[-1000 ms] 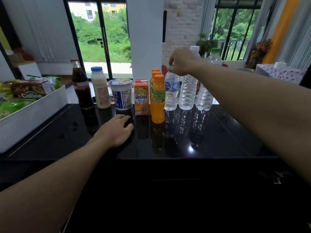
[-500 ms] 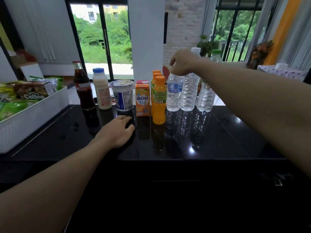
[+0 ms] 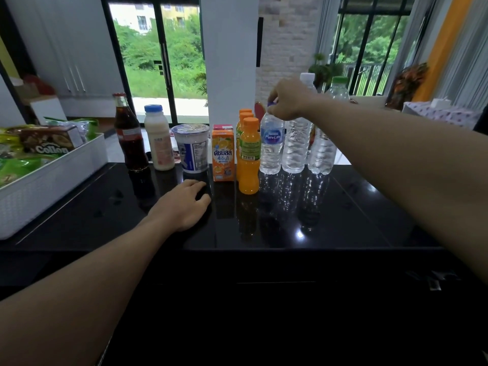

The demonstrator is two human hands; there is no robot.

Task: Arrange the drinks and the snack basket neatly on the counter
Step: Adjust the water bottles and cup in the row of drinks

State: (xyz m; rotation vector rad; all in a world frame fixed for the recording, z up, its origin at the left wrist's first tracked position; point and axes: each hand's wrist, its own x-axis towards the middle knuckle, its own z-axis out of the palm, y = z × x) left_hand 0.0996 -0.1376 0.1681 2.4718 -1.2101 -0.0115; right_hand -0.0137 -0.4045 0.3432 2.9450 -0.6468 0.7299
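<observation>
Right hand: fingers clamped on water bottle cap; orange bottle crowds their left, clear bottles their right. Left hand lies flat, fingers relaxed.

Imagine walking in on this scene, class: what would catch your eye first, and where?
The right hand pinches the cap of the labelled water bottle, in the row of drinks along the far edge of the black counter. Beside it on the left stands a bright orange juice bottle, and a white snack basket sits at the far left.

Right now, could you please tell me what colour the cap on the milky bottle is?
The cap is blue; head view shows it best.
</observation>
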